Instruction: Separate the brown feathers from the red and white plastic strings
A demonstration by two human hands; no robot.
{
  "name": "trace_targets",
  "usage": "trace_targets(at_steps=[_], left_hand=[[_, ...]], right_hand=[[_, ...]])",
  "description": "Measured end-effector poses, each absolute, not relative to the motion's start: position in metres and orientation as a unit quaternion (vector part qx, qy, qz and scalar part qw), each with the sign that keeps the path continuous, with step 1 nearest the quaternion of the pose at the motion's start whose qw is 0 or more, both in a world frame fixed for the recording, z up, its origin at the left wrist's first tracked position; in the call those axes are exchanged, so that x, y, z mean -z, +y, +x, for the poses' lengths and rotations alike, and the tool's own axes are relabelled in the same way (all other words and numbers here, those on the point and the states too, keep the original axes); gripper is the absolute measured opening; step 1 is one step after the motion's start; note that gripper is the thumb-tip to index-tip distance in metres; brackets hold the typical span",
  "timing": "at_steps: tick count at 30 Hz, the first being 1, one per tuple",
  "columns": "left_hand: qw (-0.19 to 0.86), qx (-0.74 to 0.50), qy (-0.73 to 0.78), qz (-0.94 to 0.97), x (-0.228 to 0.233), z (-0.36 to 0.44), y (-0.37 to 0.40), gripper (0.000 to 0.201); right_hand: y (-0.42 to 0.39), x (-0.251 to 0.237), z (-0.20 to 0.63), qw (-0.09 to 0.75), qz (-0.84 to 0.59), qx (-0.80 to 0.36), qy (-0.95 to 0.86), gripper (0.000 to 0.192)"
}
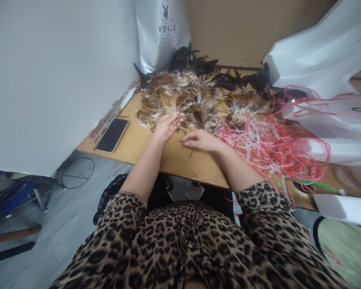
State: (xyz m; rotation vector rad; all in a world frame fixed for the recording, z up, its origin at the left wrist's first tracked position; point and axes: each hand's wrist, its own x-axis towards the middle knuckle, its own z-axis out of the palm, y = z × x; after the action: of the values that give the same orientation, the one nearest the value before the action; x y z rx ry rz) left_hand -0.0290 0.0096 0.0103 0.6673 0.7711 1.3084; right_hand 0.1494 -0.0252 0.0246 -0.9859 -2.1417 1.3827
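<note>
My left hand [169,125] is turned palm up at the near edge of a pile of brown feathers [195,92]. Its thumb and fingers are pinched on a small bunch of tan feathers [170,103] that fans away from me. Close by on the right, my right hand [200,140] hovers low over the tabletop [180,160], slightly blurred. Its fingers point left and stand a little apart, and I see nothing held in them. Dark feathers [192,60] lie along the back of the pile.
Tangled pink and red plastic strings [267,144] lie right of my hands. A phone [113,135] rests at the left beside a white wall [56,72]. A printed silver bag [165,40] stands behind the feathers. White plastic sheeting [319,52] covers the right side.
</note>
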Motion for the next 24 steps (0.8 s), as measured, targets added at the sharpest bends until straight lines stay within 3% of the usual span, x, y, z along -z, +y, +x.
trace_targets(at_steps=[2, 5, 9, 16, 20, 24], left_hand=[[0.674, -0.584, 0.339, 0.3, -0.01, -0.031, 0.01, 0.013], [0.672, -0.585, 0.333, 0.309, -0.008, -0.033, 0.01, 0.01], [0.671, -0.579, 0.352, 0.302, -0.007, -0.032, 0.011, 0.01], [0.678, -0.588, 0.332, 0.292, -0.003, -0.033, 0.012, 0.015], [0.668, -0.588, 0.332, 0.313, -0.002, -0.034, 0.011, 0.014], [0.651, -0.576, 0.356, 0.342, -0.005, -0.033, 0.009, 0.012]], right_hand=[[-0.015, -0.019, 0.153, 0.305, -0.438, -0.402, -0.744, 0.026], [0.001, -0.016, 0.162, 0.363, -0.527, -0.28, -0.715, 0.024], [0.012, -0.016, 0.161, 0.338, -0.544, -0.174, -0.748, 0.02], [0.008, -0.016, 0.132, 0.241, -0.568, -0.088, -0.782, 0.02], [0.01, -0.013, 0.126, 0.262, -0.568, -0.081, -0.776, 0.017], [0.009, -0.023, 0.14, 0.326, -0.502, -0.251, -0.761, 0.019]])
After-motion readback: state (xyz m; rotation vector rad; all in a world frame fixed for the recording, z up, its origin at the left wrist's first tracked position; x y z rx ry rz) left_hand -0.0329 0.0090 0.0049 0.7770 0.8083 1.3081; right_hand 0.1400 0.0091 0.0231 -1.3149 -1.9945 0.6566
